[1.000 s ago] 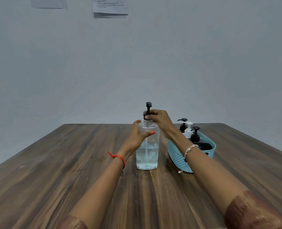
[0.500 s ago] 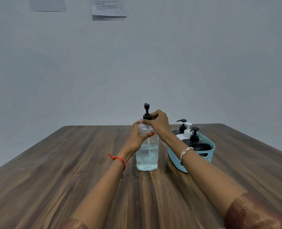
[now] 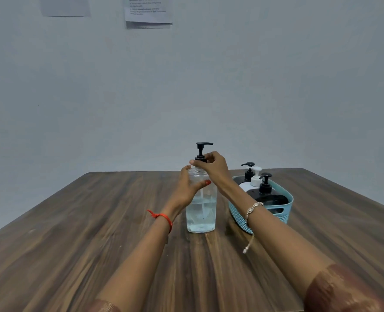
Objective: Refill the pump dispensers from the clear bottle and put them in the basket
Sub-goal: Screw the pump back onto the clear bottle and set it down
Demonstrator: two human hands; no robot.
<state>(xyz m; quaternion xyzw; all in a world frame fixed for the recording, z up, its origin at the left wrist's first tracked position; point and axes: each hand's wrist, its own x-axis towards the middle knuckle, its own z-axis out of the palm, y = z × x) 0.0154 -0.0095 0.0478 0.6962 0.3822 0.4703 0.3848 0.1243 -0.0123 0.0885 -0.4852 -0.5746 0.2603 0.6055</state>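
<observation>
Teal lattice basket [image 3: 285, 212], black pump [image 3: 201, 152], wood-grain table [image 3: 96, 233]

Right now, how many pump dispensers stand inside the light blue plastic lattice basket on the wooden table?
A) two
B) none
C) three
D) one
C: three pump heads rise out of the light blue lattice basket: a black pump at the back, a white pump in the middle, and a black pump at the front.

worktop [image 3: 73, 244] is wood-grain, dark brown, kinda satin sheen. clear bottle [image 3: 201, 212] looks like smooth see-through plastic with a matt black plastic pump [image 3: 202, 149]. basket [image 3: 238, 216] right of it is teal perforated plastic. matt paper sheets [image 3: 148, 10] on the wall, top of frame.
</observation>
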